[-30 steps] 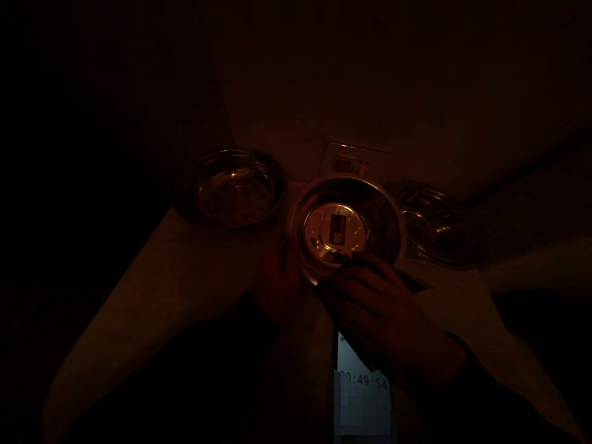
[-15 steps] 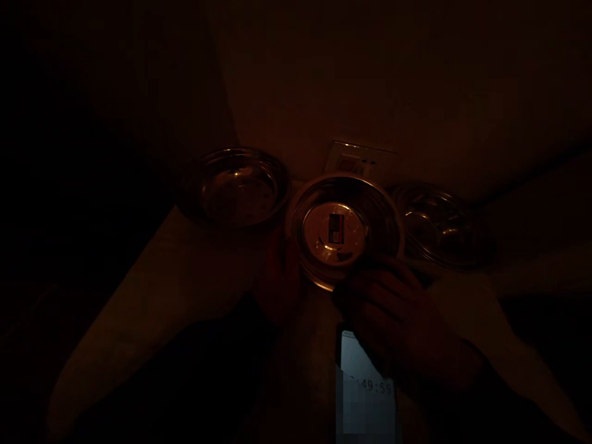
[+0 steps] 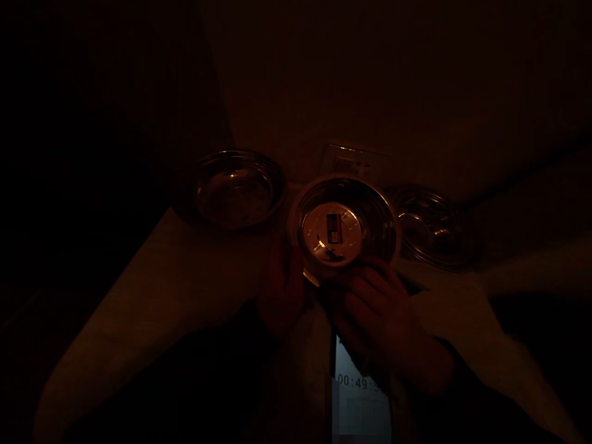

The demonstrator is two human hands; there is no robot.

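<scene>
The scene is very dark. A shiny steel bowl (image 3: 343, 227) with a small sticker on its bottom is held tilted toward me above the table. My left hand (image 3: 280, 290) grips its left rim, fingers curled round the edge. My right hand (image 3: 377, 314) is closed on the near rim from below. Under my right wrist lies a lit phone (image 3: 361, 394) that shows a running timer.
A second steel bowl (image 3: 231, 188) stands on the table at the left, and a third steel dish (image 3: 432, 225) at the right. A wall socket (image 3: 349, 160) sits behind them. The pale table (image 3: 161, 296) ends in dark edges at both sides.
The held bowl has tipped a little more toward me and my right hand has shifted slightly left along its near rim. The other bowls have not moved.
</scene>
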